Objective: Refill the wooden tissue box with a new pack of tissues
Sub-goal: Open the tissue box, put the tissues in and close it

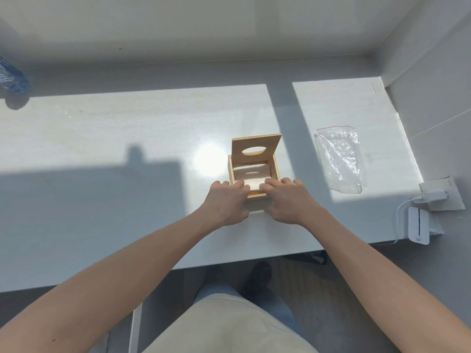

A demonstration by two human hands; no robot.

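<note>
A square wooden tissue box (pixel 276 171) stands on the white table (pixel 114 138), its hinged lid (pixel 256 146) with an oval hole raised upright at the far side. White tissues (pixel 252 174) lie inside the box. My left hand (pixel 228 202) holds the box's near left corner, fingers curled over the rim. My right hand (pixel 286 200) rests on the near right corner, fingertips reaching into the box onto the tissues. The near wall of the box is mostly hidden by both hands.
A crumpled clear plastic bag (pixel 340 159) with a red zip strip lies on the table to the right. A white charger and device (pixel 418 222) sit at the right edge. A blue-patterned object (pixel 11 77) is at the far left. Walls close the back and right.
</note>
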